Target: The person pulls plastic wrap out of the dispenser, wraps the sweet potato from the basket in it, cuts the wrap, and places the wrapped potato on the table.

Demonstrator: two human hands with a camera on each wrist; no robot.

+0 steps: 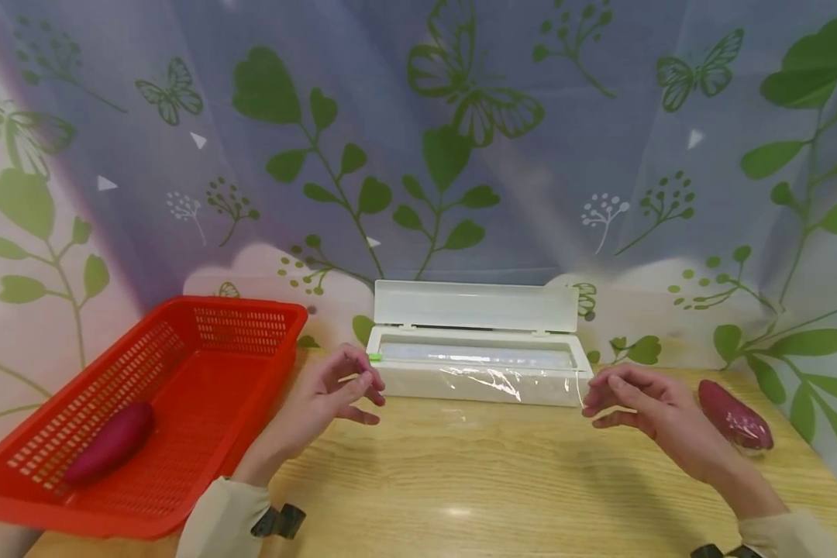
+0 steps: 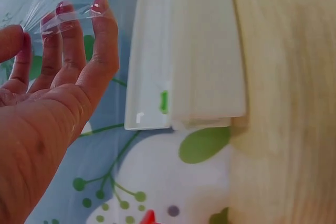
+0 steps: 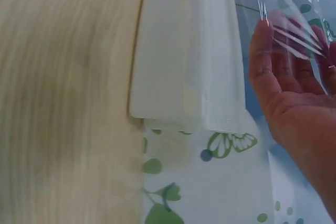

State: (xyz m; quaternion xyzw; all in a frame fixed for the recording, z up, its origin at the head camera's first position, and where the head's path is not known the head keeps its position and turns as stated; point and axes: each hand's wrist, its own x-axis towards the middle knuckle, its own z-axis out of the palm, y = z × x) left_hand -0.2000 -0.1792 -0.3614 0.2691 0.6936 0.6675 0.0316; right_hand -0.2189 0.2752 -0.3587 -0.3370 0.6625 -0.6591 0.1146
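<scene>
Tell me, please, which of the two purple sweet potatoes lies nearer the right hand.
The purple sweet potato on the wooden table, beside the right hand; the other lies inside the red basket, at the head view's left.

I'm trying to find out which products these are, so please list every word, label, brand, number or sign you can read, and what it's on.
None: no text or number is readable in any view.
The white box, clear film, red basket and wrapped vegetable show no readable label.
The patterned cloth carries only pictures and shapes, such as leaves, butterflies and white triangles.
</scene>
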